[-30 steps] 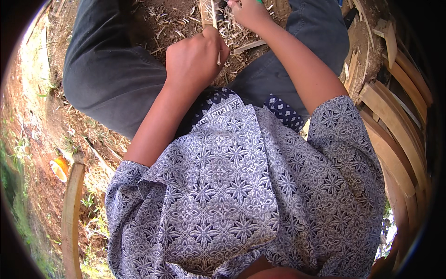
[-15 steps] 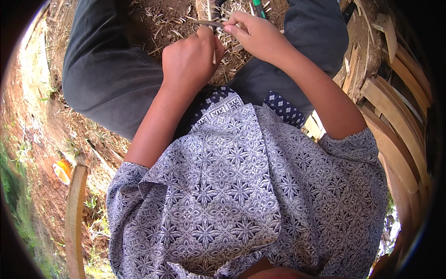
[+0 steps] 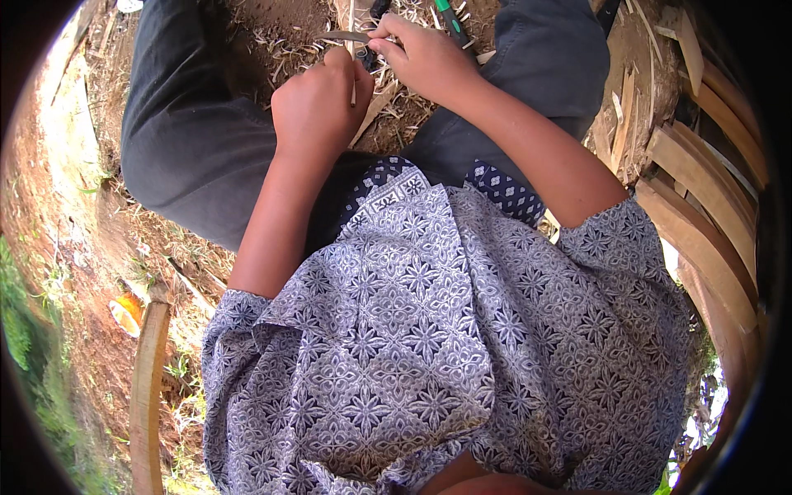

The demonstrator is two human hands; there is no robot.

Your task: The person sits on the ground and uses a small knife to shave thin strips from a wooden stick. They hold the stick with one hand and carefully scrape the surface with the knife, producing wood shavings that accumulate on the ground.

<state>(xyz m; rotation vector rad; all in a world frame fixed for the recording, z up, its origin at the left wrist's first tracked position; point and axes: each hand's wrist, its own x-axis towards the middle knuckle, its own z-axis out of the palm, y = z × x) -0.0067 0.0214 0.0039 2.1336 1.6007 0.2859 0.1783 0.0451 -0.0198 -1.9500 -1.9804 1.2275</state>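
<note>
At the far left a curved plank (image 3: 148,396) rises from the ground (image 3: 74,247). Our left hand (image 3: 318,107) sits between our knees, its fingers (image 3: 338,62) curled shut around a thin strip (image 3: 353,82). Just beside it our right hand (image 3: 425,58) pinches a flat sliver (image 3: 346,36) with closed fingers (image 3: 396,41); the two hands nearly touch above the shavings (image 3: 396,103). A green tool (image 3: 450,16) lies beyond the right hand. Curved slats (image 3: 701,214) stack at the far right.
</note>
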